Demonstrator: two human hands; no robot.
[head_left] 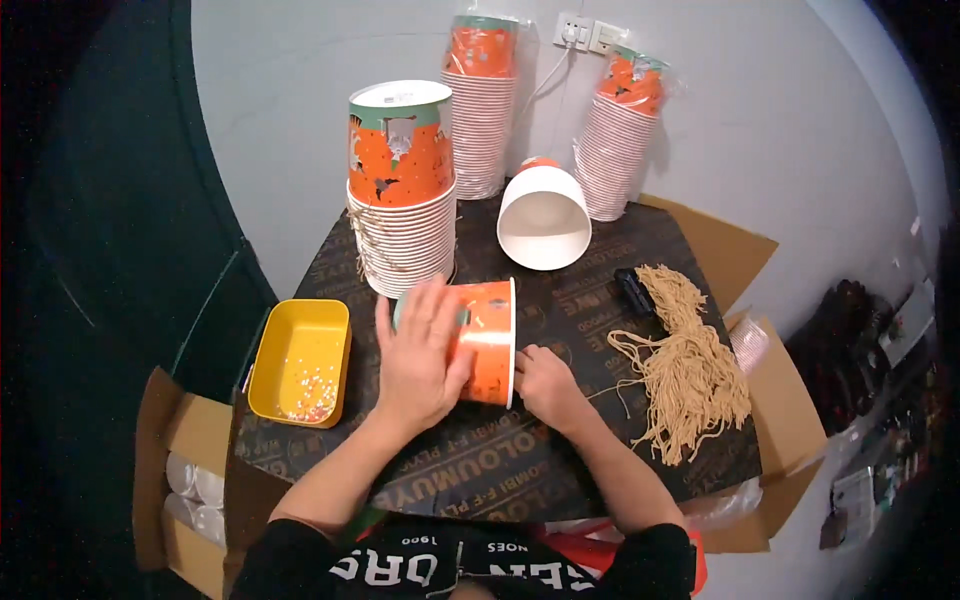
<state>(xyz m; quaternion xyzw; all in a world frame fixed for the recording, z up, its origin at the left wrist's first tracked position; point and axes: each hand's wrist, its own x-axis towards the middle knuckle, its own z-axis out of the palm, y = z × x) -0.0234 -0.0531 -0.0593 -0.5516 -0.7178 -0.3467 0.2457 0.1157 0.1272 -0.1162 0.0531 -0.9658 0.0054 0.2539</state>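
Note:
An orange and green paper tub (pixel 488 330) lies on its side on the table, its white-rimmed mouth facing right. My left hand (pixel 420 355) rests over the tub's base end and side, fingers curved around it, holding it. At the rim, my right hand (pixel 548 385) is closed with its fingertips by the tub's mouth; what it pinches, if anything, is hidden. A bundle of tan strings (pixel 690 390) lies to the right, with a loose strand trailing toward my right wrist. Just behind the lying tub stands a tall stack of nested paper tubs (pixel 405 235), with strings hanging down its left side.
A yellow bin (pixel 262 375) with small white and pink bits stands at the left edge. Another white-mouthed tub (pixel 545 225) lies farther back. Two plastic-wrapped tub stacks (pixel 480 130) lean near the wall. A dark object (pixel 633 292) touches the strings. Cardboard boxes (pixel 185 440) flank the table.

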